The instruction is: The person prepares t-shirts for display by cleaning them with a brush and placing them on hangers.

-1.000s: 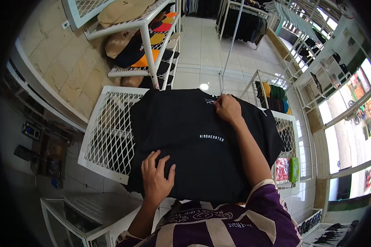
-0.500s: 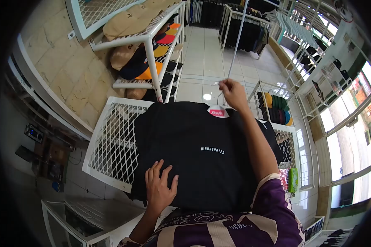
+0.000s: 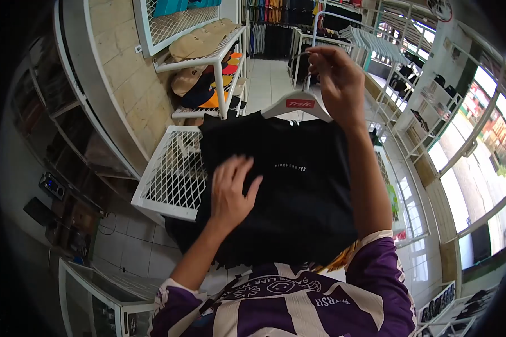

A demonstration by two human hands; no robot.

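Head view: right hand pinched on the hook of a white, red-labelled hanger, inside a black fabric shirt beside a white mesh counter. Left hand, fingers apart, at its front; seemingly being raised, needing steady support.
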